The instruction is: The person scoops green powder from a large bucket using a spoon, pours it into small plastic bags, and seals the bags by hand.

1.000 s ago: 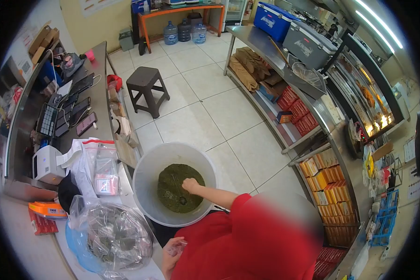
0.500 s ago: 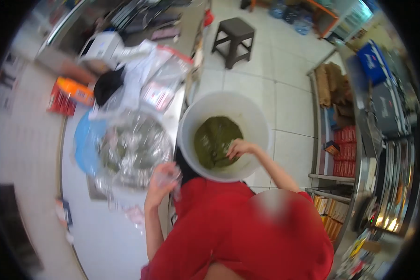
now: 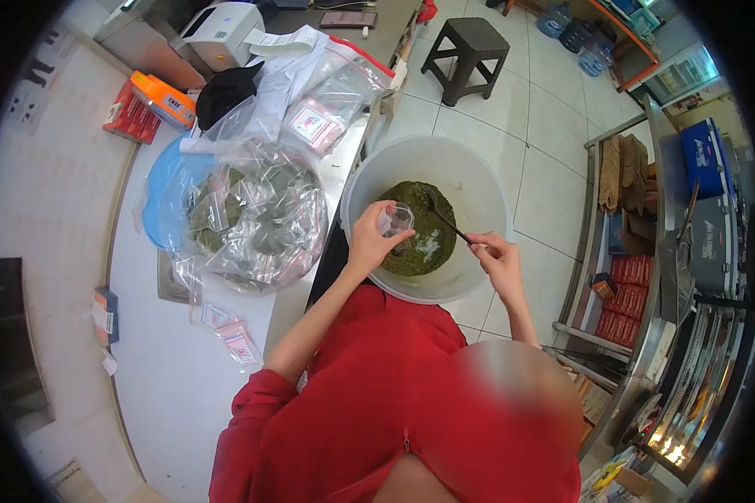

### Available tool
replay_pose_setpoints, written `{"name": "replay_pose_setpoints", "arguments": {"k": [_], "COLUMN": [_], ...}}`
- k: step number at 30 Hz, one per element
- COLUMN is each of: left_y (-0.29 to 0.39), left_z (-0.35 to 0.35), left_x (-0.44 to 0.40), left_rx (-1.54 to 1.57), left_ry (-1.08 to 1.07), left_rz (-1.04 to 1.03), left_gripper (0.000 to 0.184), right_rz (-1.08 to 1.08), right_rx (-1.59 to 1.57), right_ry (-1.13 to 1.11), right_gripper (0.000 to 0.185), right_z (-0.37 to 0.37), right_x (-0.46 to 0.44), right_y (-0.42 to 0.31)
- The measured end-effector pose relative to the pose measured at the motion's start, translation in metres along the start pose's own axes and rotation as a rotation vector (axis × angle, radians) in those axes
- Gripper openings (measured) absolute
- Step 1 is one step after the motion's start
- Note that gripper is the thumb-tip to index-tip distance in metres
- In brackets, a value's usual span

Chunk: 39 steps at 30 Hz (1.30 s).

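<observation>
Near the centre of the frame, the left hand (image 3: 369, 241) has its grip part open around a small clear cup (image 3: 396, 220), thumb on one side and fingers on the other; the cup is tilted above the green contents (image 3: 407, 260) of a wide translucent tub (image 3: 486, 189); just to its right, the right hand (image 3: 500, 258) keeps its grip pinched closed on the handle end of a dark spoon (image 3: 449, 221), which slants to the upper left, its head seemingly in the green contents, though the view is too small to be sure; a whitish patch shows on them between the hands; at left, a large clear bag (image 3: 264, 222) of small packets lies on the white tabletop (image 3: 184, 402), with pink-and-white packets (image 3: 238, 342) below it; a dark stool (image 3: 468, 50) stands at upper centre.
</observation>
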<state>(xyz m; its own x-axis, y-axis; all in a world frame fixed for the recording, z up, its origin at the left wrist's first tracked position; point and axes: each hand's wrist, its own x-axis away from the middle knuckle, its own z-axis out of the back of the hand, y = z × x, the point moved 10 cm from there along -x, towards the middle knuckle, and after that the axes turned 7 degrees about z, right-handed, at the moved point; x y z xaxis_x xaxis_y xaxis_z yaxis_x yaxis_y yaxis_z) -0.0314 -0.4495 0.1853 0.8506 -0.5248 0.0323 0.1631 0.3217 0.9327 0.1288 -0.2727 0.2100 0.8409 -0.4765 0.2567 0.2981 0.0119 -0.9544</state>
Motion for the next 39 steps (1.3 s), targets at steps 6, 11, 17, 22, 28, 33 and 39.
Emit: {"name": "replay_pose_setpoints", "arguments": {"k": [6, 11, 17, 22, 28, 33, 39], "left_y": [0.031, 0.038, 0.037, 0.023, 0.026, 0.033, 0.054], "left_z": [0.002, 0.008, 0.027, 0.034, 0.01, 0.012, 0.043], "left_x": [-0.01, -0.013, -0.002, -0.006, -0.013, -0.004, 0.002], "left_rx": [-0.024, -0.004, -0.013, 0.199, 0.586, 0.572, 0.241], "left_ry": [0.115, 0.158, 0.298, 0.264, -0.093, -0.094, 0.067], "left_rz": [-0.088, -0.102, -0.227, -0.161, 0.047, 0.16, -0.029], "left_gripper": [0.056, 0.051, 0.047, 0.044, 0.031, 0.024, 0.012], "right_rz": [0.532, 0.722, 0.506, 0.416, 0.423, 0.507, 0.826], "right_rx": [0.533, 0.624, 0.925, 0.582, -0.146, 0.011, 0.276], "right_ry": [0.159, 0.275, -0.048, -0.3, 0.063, -0.082, 0.077], "right_gripper": [0.028, 0.032, 0.034, 0.031, 0.025, 0.019, 0.005], "right_z": [-0.014, -0.01, -0.009, -0.039, -0.04, -0.064, -0.065], "right_x": [0.029, 0.04, 0.013, -0.007, -0.049, -0.05, -0.021], "right_y": [-0.07, -0.088, -0.032, -0.003, -0.037, -0.074, -0.122]}}
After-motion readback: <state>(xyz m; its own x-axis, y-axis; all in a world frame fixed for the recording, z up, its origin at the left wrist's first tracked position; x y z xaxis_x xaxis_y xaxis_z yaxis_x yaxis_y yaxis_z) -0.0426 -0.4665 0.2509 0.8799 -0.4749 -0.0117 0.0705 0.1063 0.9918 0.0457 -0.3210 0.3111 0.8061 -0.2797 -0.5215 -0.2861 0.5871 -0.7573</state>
